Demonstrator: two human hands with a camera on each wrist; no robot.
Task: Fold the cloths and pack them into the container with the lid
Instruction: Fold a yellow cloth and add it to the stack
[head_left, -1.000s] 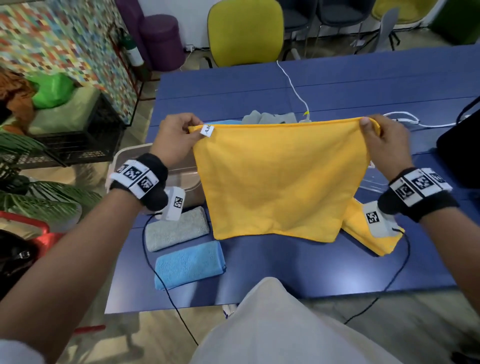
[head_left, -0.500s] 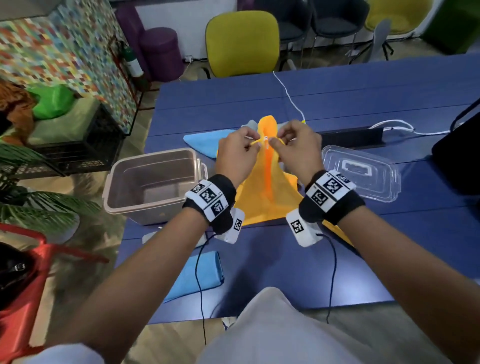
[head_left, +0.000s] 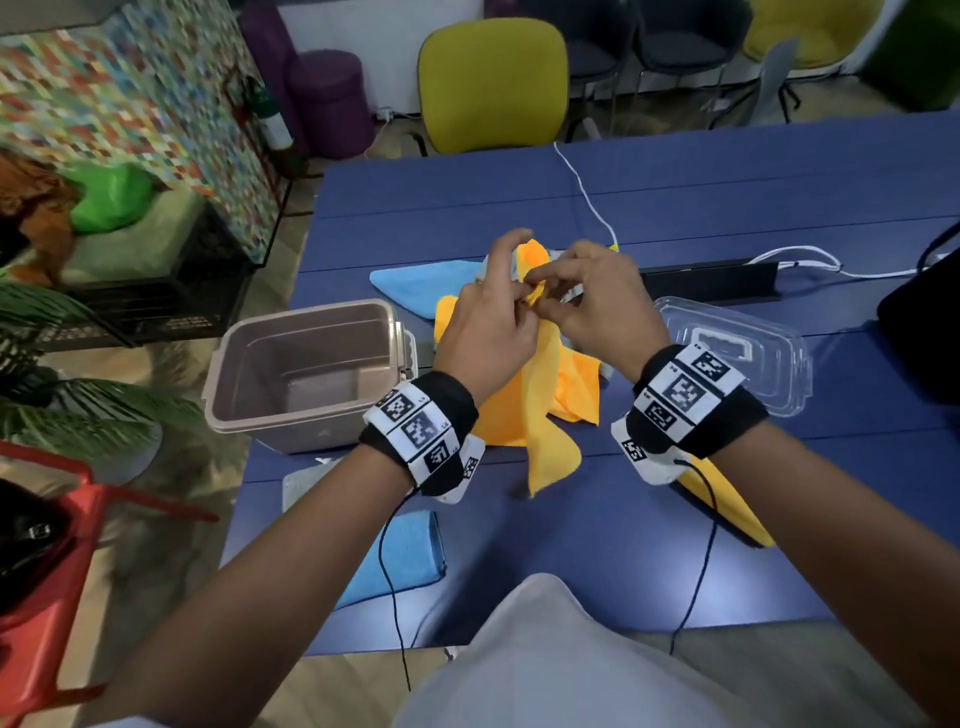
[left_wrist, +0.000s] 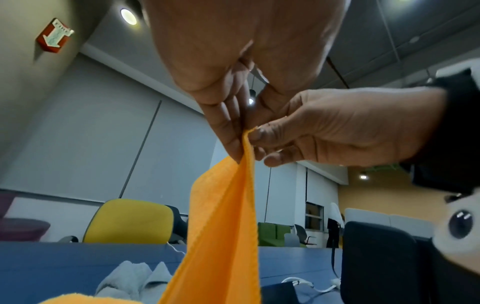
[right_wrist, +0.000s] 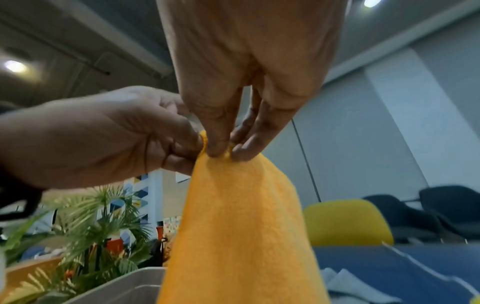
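Note:
An orange-yellow cloth hangs doubled over the blue table, its lower part lying on the tabletop. My left hand and right hand meet above it and both pinch its top corners together. The left index finger sticks up. In the left wrist view the cloth drops from the pinched fingers. The right wrist view shows thumb and fingers nipping the cloth at its top. The tan container stands open to the left, and its clear lid lies to the right.
A folded blue cloth and a folded grey cloth lie near the front left edge. Another folded yellow cloth sits under my right wrist. An unfolded blue cloth lies behind the hands. A black bar and white cable lie further back.
The hands held the cloth spread wide, then came together at the middle, doubling it. Since then the left index finger has lifted and the cloth has sagged lower.

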